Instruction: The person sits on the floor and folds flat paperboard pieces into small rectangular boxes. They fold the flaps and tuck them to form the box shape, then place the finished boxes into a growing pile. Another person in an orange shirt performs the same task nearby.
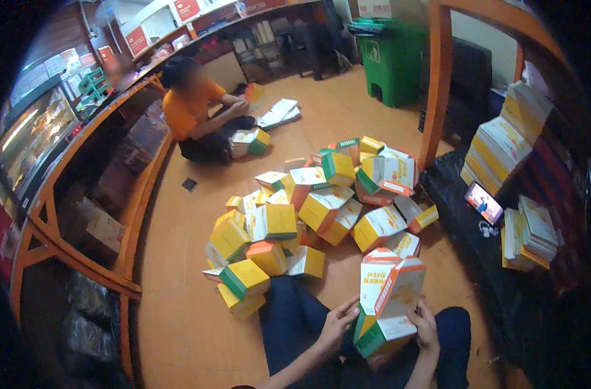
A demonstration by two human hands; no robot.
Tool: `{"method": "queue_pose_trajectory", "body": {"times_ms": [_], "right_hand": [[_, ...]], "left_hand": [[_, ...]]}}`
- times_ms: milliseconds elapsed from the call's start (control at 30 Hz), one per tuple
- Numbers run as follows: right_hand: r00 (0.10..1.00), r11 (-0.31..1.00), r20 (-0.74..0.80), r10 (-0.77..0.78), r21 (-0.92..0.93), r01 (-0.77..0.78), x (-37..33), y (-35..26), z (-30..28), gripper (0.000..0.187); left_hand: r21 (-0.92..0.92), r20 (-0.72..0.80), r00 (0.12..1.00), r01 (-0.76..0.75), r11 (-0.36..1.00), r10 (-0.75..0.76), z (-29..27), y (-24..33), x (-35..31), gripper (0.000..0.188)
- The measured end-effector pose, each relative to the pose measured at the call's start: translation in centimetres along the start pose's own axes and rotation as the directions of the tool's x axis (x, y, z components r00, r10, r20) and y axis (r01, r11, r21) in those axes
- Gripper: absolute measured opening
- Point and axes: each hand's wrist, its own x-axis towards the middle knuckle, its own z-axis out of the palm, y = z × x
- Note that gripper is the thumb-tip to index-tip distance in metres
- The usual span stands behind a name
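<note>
Over my lap I hold a paper food carton [399,295], white with yellow, green and orange panels, its upper flaps standing up. My left hand [339,322] grips its left edge, fingers closed against the green and yellow side. The right hand [425,324] is closed on the carton's right side, thumb on the white panel. Just beyond my knees lies a heap of folded cartons [324,204] in the same colours, several on their sides. The carton's underside is hidden from view.
A co-worker in an orange shirt [190,113] sits on the floor beside flat white cartons [280,113]. On the black bench [460,240] at right are stacked flat cartons [499,152] and a phone [484,203]. A green bin [389,61] stands behind; wooden shelving [130,259] lines the left.
</note>
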Motion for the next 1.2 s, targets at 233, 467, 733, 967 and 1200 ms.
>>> {"method": "queue_pose_trajectory", "body": {"times_ms": [233,467,733,967,1200], "right_hand": [[0.969,0.997,-0.245,0.042,-0.056,-0.057,1.5,2.4,2.3,0.026],[0.958,0.976,-0.255,-0.134,0.134,0.173,0.6,-0.2,3.2,0.046],[0.985,0.977,-0.158,0.067,0.208,-0.033,0.3,1.5,3.1,0.045],[0.983,0.972,-0.029,-0.18,0.146,0.182,-0.2,3.4,2.8,0.034],[0.98,0.989,-0.166,-0.11,0.083,0.125,-1.6,5.7,3.0,0.056]], "left_hand": [[-0.104,0.117,0.981,-0.142,0.984,0.154,1.7,0.3,-1.4,0.063],[0.421,0.209,0.906,-0.424,0.802,0.369,3.8,0.4,-3.1,0.109],[0.235,0.179,0.905,-0.42,0.876,0.386,1.8,-0.6,-2.0,0.085],[0.052,0.096,0.95,-0.302,0.952,0.296,0.0,-3.2,-1.0,0.067],[0.347,0.157,0.941,-0.337,0.875,0.3,-1.1,-4.0,-0.3,0.067]]}}
